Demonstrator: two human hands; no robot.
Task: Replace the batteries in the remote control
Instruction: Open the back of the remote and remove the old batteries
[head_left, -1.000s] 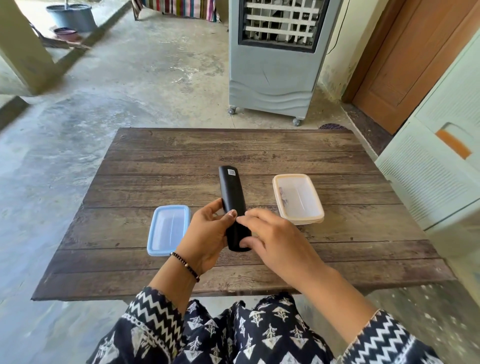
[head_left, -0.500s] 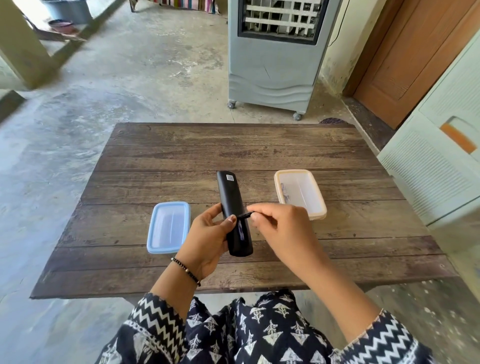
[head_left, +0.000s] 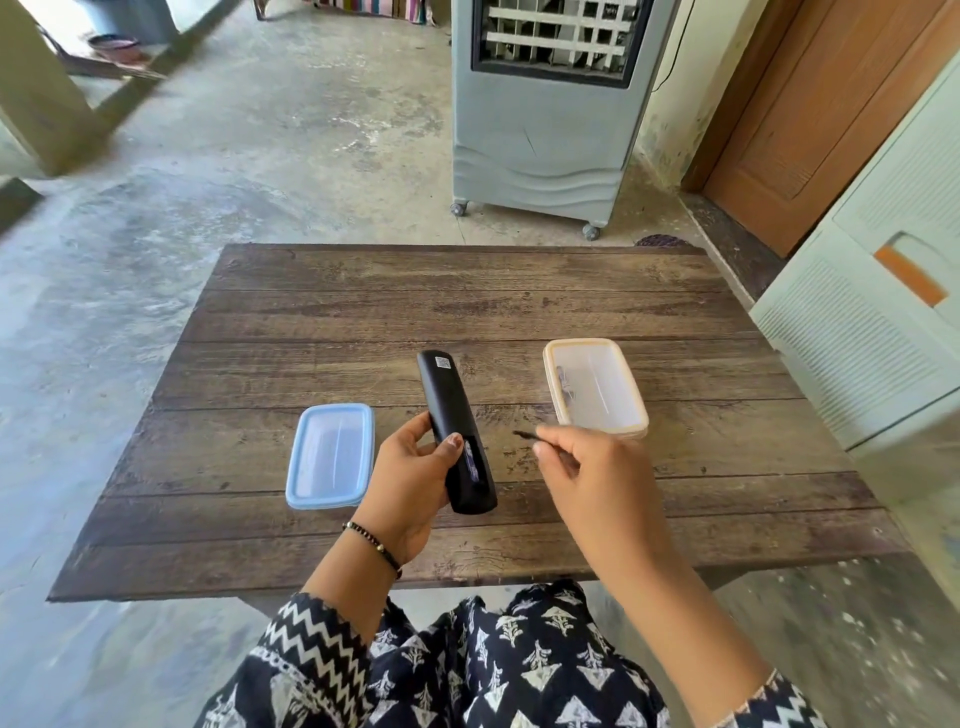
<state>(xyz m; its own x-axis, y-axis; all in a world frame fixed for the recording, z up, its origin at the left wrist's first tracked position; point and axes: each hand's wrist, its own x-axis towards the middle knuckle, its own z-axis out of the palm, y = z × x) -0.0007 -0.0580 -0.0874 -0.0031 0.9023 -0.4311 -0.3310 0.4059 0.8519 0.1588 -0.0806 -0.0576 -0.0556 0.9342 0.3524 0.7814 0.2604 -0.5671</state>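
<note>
The right hand (head_left: 592, 467) pinches the thin battery cover (head_left: 525, 435), clear of the remote control (head_left: 454, 431). The left hand (head_left: 410, 483) grips the remote above the tabletop (head_left: 467, 301), long axis pointing away, open compartment facing up just left of the right hand.

Worn wooden table (head_left: 467, 312) on concrete floor (head_left: 260, 156); grey air cooler (head_left: 540, 145), brown door (head_left: 831, 114) behind.
</note>
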